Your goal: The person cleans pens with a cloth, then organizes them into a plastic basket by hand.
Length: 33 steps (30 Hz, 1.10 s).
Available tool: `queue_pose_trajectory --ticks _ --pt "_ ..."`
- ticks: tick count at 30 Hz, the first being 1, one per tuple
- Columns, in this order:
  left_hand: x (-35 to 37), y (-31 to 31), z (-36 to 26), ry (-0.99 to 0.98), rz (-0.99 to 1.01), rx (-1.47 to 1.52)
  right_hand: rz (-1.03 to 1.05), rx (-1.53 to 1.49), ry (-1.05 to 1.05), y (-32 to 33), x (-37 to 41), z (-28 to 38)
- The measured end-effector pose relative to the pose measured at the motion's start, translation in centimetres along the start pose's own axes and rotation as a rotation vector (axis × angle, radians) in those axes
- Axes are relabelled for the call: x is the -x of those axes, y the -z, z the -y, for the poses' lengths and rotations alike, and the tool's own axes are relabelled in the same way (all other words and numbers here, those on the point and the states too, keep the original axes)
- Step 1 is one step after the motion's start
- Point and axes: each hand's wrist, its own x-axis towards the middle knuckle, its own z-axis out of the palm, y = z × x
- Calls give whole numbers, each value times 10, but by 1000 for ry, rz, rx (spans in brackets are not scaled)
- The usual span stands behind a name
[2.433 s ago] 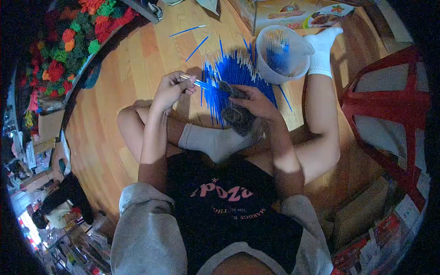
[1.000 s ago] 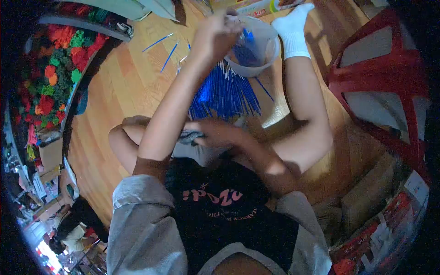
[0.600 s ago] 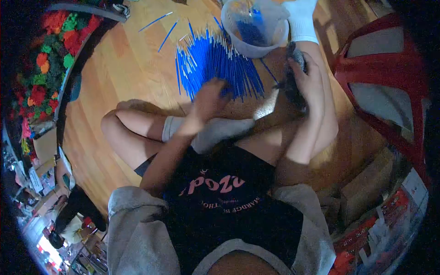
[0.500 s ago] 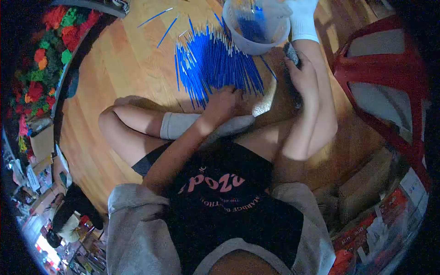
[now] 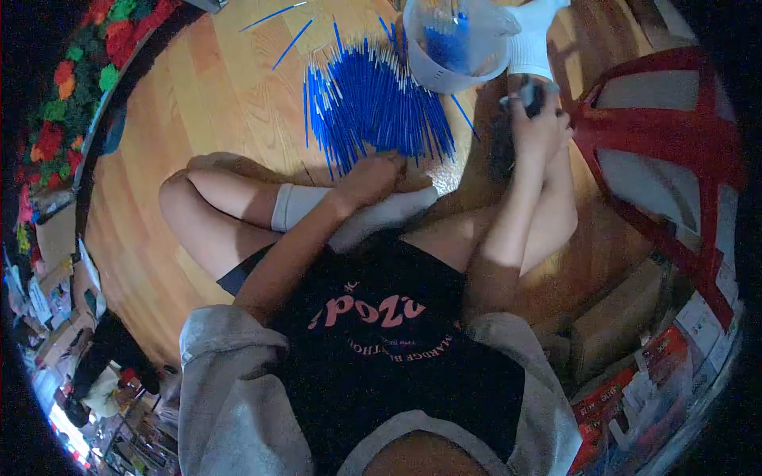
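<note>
A dense fan of thin blue sticks with pale tips lies on the wooden floor before me. My left hand is at the near ends of the fan, its fingers curled together; what they hold, if anything, is hidden. Over by my raised right shin, my right hand is closed around a dark grey object, whose kind I cannot tell. A translucent plastic bucket with more blue sticks inside stands tilted beyond the fan, close to my right foot.
Two loose blue sticks lie at the far left of the fan. On the right is a red chair, with a cardboard box below it. Red, green and orange fluffy bundles fill the left edge. My crossed left foot is close to the fan.
My right hand has moved slightly right and up with the dark grey object, which has turned in its grip. My left hand has shifted a little left. The whole view has shifted slightly.
</note>
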Motion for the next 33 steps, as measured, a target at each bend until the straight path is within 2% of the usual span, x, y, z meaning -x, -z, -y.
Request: queue_pose_trajectory --ticks 1,2,4,5,6,7,8,10,11,12,13,14,16,17,19,23,26,28,29,30,32,33 --pt "5 4 3 65 -88 161 -85 106 -67 6 2 4" --pt "12 8 5 64 -92 165 -89 110 -63 6 2 4" --pt "32 19 7 243 -282 529 -113 43 -153 2 4 -5" --pt "41 16 14 238 -289 536 -282 36 -62 0 6 -5" --pt "49 10 24 277 -368 781 -289 38 -53 6 9 3" --pt "55 10 30 316 -444 1027 -188 -246 30 12 17 16" --pt "61 11 39 314 -449 1036 -78 -526 111 15 24 28" --pt "66 16 48 471 -344 1322 265 -472 177 -6 40 46" --pt "63 14 52 470 -346 1340 455 -453 256 -10 52 52" --pt "57 13 56 423 -397 1408 700 -555 244 -47 61 39" --pt "54 12 58 372 -455 1471 766 -447 252 -51 70 45" --pt "55 16 54 369 -467 1482 822 -269 226 -51 75 54" --pt "58 31 43 452 -379 1428 831 -119 188 -50 83 67" --pt "57 28 45 448 -385 1439 830 -108 195 -48 86 71" --pt "52 22 50 419 -360 1293 698 13 239 -37 88 81" --pt "51 17 53 372 -409 1331 675 76 244 -58 87 66" --pt "46 4 60 311 -428 1364 720 38 220 -54 83 62" --pt "40 -10 65 270 -480 1473 592 -166 355 -50 81 53" --pt "39 -12 66 266 -485 1474 698 -193 240 -62 76 42" --pt "40 -11 65 272 -473 1473 695 -189 243 -59 75 42" --pt "41 -10 63 275 -457 1475 680 -617 136 -51 77 40" --pt "40 -9 64 267 -429 1435 727 -688 132 -39 81 46"
